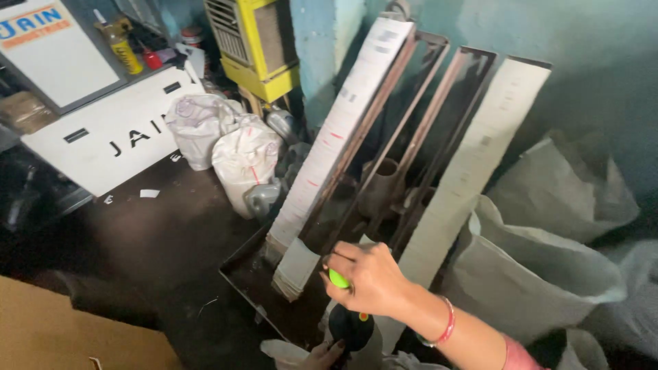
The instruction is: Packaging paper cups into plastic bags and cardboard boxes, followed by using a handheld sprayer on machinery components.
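Green cap sits pinched under the fingers of the right hand, which are curled tight round it, right over a dark bottle-like thing at the bottom middle of the view. The left hand shows only as a few fingertips below, touching the foot of that dark thing; how far it is closed I cannot tell. A red bangle rings the right wrist.

Just beyond the hands a dark metal tray lies on the floor, and leaning up out of it against the blue-green wall are long metal channels. Two of them hold tall stacks of flat white labels, one on the left, one on the right, the left stack flecked with small red marks.

To the left stand two tied white sacks, and behind them a white signboard with black lettering leans flat. A second white sign with blue and orange lettering is at the top left corner, with a yellow bottle beside it. A yellow machine stands at the top. Grey sacks slump at the right.
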